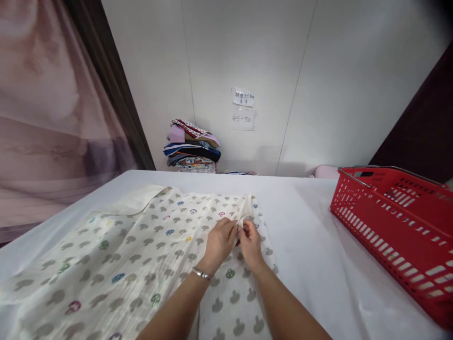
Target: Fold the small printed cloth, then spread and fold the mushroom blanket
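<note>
A thin white cloth printed with grey and coloured mushrooms lies spread over the table, its right side folded over in a long strip. My left hand, with a silver band at the wrist, pinches the cloth's edge near the far right corner. Close beside it, my right hand pinches the same edge, fingertips almost touching the left ones. A small fold of cloth rises between the two hands. Something small and dark red shows just below the fingers; what it is I cannot make out. At the far left, a plain white corner of the cloth is turned over.
A red plastic basket with a metal handle stands on the white-covered table at the right. Behind the table, folded fabrics are stacked against the wall, below two paper labels. A pinkish curtain hangs at the left.
</note>
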Demonstrator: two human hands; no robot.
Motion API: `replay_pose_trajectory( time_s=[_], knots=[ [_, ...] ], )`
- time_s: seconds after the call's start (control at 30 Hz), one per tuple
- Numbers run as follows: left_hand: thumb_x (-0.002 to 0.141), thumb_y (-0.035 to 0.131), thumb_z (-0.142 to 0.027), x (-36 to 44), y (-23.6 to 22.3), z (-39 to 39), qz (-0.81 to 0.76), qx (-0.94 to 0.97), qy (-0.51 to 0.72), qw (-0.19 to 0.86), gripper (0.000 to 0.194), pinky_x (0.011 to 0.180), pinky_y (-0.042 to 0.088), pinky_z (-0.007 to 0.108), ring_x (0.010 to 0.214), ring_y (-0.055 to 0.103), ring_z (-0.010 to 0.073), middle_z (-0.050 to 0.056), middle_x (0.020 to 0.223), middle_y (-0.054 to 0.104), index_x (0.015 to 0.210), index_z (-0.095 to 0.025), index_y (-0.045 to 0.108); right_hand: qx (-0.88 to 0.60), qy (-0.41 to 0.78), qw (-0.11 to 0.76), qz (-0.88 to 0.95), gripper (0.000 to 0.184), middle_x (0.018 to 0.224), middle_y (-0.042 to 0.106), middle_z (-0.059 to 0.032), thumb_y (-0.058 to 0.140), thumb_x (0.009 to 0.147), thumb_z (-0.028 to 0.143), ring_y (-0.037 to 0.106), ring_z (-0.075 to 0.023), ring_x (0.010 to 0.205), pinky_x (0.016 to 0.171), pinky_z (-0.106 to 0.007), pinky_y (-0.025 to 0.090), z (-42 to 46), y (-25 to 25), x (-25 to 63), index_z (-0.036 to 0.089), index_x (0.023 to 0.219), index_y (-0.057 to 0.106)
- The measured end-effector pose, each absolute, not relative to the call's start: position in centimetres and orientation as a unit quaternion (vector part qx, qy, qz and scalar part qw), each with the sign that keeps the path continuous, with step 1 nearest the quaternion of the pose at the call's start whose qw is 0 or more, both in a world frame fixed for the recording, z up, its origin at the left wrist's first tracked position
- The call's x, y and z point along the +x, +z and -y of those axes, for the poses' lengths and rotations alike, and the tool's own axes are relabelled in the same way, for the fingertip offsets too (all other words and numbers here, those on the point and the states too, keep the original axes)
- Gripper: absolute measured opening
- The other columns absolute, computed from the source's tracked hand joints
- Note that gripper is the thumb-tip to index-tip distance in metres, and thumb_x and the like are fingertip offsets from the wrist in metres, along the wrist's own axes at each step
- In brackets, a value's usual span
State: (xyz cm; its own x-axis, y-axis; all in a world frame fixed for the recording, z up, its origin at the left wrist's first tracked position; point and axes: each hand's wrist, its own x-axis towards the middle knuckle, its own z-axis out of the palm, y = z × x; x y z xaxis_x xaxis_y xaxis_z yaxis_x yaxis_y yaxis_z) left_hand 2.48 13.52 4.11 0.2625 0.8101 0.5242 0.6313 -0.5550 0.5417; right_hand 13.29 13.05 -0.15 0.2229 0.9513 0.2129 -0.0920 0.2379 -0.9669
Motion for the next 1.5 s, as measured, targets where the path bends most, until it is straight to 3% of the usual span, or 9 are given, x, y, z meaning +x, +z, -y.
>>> replay_pose_trajectory(
  time_s=[0.2,0.33,0.5,0.73,1.0,1.1,1.27,1.37,1.5],
  knots=[
    [0.087,0.043,-0.027,2.4,4.3,-12.8,-0.469,0.789,0.386,0.085,0.021,0.069,0.047,0.026,0.08,0.056,0.0153,0.003,0.086,0.057,0.099,-0.023,0.06,-0.444,0.385,0.634,0.502,0.028,0.093,0.064,-0.0052,0.05,0.078,0.028,0.06,-0.017,0.079,0.068,-0.028,0.051,-12.8,-0.1,13.6,0.019,0.103,0.059],
    [0.085,0.048,-0.033,2.1,4.2,-12.8,-0.493,0.775,0.387,0.08,0.024,0.07,0.047,0.028,0.084,0.057,0.0165,0.004,0.094,0.057,0.105,-0.023,0.057,-0.421,0.409,0.611,0.531,0.039,0.112,0.062,-0.0065,0.047,0.077,0.024,0.058,-0.0212,0.1,0.085,-0.033,0.049,-12.4,0.0,14.0,0.019,0.114,0.06],
    [0.084,0.045,-0.024,1.5,3.8,-13.3,-0.514,0.747,0.405,0.118,0.018,0.069,0.045,0.026,0.078,0.056,0.0136,0.002,0.09,0.057,0.096,-0.022,0.059,-0.384,0.5,0.583,0.513,0.041,0.108,0.063,-0.0046,0.045,0.079,0.026,0.062,-0.0192,0.084,0.068,-0.032,0.054,-12.1,0.5,13.6,0.024,0.118,0.058],
    [0.076,0.047,-0.02,1.0,4.8,-13.3,-0.509,0.706,0.458,0.182,0.01,0.066,0.045,0.025,0.071,0.053,0.0125,-0.001,0.077,0.055,0.075,-0.02,0.057,-0.433,0.497,0.6,0.452,0.027,0.089,0.065,-0.0052,0.055,0.074,0.035,0.061,-0.0171,0.071,0.055,-0.027,0.051,-12.6,1.3,13.9,0.019,0.095,0.062],
    [0.078,0.047,-0.015,1.3,5.5,-10.7,-0.421,0.771,0.453,0.153,0.015,0.079,0.048,0.03,0.089,0.058,0.0158,0.002,0.092,0.062,0.087,-0.021,0.057,-0.479,0.553,0.593,0.337,0.042,0.07,0.061,-0.0016,0.058,0.071,0.056,0.056,-0.0113,0.051,0.039,-0.019,0.04,-14.5,3.8,16.9,0.017,0.085,0.056],
    [0.078,0.047,-0.013,2.3,4.9,-9.3,-0.374,0.81,0.432,0.135,0.019,0.086,0.048,0.034,0.1,0.056,0.018,0.006,0.107,0.061,0.092,-0.021,0.057,-0.511,0.553,0.544,0.371,0.04,0.061,0.058,0.0014,0.059,0.07,0.056,0.051,-0.0093,0.045,0.037,-0.018,0.036,-14.7,4.8,18.2,0.018,0.078,0.053],
    [0.077,0.045,-0.009,4.0,3.8,-7.9,-0.358,0.833,0.399,0.139,0.025,0.087,0.049,0.035,0.102,0.056,0.0177,0.005,0.112,0.061,0.095,-0.021,0.057,-0.577,0.521,0.442,0.448,0.04,0.056,0.056,0.0028,0.058,0.07,0.057,0.05,-0.0101,0.044,0.037,-0.018,0.033,-13.6,5.5,19.6,0.018,0.077,0.055],
    [0.076,0.042,-0.006,4.5,3.3,-7.4,-0.345,0.844,0.388,0.133,0.035,0.089,0.048,0.036,0.106,0.054,0.0178,0.005,0.116,0.058,0.104,-0.022,0.055,-0.596,0.491,0.404,0.491,0.037,0.054,0.056,0.0038,0.063,0.067,0.052,0.049,-0.0109,0.044,0.038,-0.02,0.032,-13.0,5.4,19.9,0.019,0.083,0.059],
    [0.077,0.038,-0.003,5.1,3.0,-6.7,-0.327,0.864,0.363,0.123,0.041,0.091,0.046,0.037,0.106,0.053,0.018,0.005,0.113,0.058,0.111,-0.021,0.052,-0.613,0.403,0.355,0.579,0.023,0.051,0.055,0.0054,0.074,0.054,0.027,0.044,-0.0089,0.044,0.041,-0.019,0.028,-12.6,5.5,20.2,0.021,0.072,0.061]
  ],
)
